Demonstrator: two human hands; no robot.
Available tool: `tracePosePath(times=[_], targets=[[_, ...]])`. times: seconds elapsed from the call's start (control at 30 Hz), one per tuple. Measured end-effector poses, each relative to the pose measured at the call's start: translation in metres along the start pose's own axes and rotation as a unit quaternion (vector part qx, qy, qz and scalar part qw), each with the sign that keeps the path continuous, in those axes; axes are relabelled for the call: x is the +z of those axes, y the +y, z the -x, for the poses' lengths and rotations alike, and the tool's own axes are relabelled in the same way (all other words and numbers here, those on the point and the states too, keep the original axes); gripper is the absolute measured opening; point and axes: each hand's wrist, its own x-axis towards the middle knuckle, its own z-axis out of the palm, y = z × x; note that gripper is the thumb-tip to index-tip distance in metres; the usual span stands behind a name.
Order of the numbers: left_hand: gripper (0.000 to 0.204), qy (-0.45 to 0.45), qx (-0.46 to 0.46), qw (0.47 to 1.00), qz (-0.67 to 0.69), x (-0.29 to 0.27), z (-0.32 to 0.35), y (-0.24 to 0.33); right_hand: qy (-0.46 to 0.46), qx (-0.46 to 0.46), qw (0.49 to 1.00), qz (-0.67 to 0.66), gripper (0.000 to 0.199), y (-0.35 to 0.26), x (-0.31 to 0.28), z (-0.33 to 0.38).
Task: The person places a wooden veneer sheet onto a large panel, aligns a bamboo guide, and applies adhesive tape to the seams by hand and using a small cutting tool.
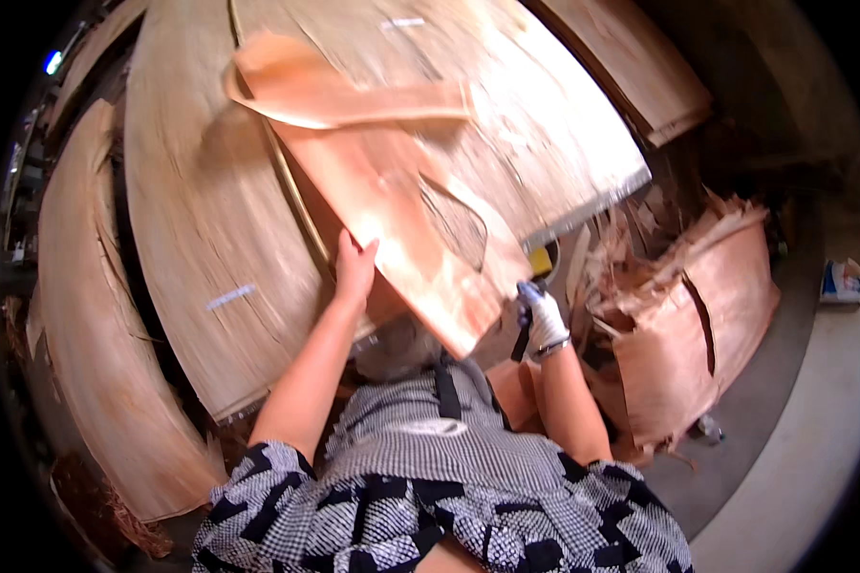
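Note:
A thin, reddish-brown sheet of wood veneer (368, 186) lies across a broad stack of paler veneer (191, 210) in front of me. Its far end curls over to the right, and a narrow strip partly separates along its right side. My left hand (356, 267), bare, pinches the sheet's left edge between thumb and fingers. Near the sheet's right corner, my right hand (543, 320) wears a white and dark glove. Its fingers are closed around a dark, narrow thing (521, 342) like a handle; its exact kind is hard to make out.
At the right stands a bundle of reddish veneer (702, 334) with torn scraps (631, 267) on top. More veneer stacks lie at the left (91, 315) and far right (631, 62). A yellow object (541, 262) sits by the stack's near edge. A small package (844, 283) rests farther right.

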Motion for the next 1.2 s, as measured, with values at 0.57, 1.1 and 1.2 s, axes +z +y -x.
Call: tracePosePath(times=[0.57, 1.1, 1.2], targets=[[0.022, -0.047, -0.179, 0.981, 0.053, -0.014, -0.007, 0.076, -0.457, -0.418, 0.464, 0.633, 0.018, -0.007, 0.125, 0.119], [0.037, 0.084, -0.190, 0.926, 0.315, -0.170, 0.045, 0.016, -0.154, -0.117, 0.908, 0.372, 0.025, 0.019, 0.069, 0.015], [0.033, 0.103, -0.206, 0.947, 0.222, -0.188, 0.026, 0.024, -0.235, -0.349, 0.756, 0.502, 0.020, -0.038, 0.105, 0.084]])
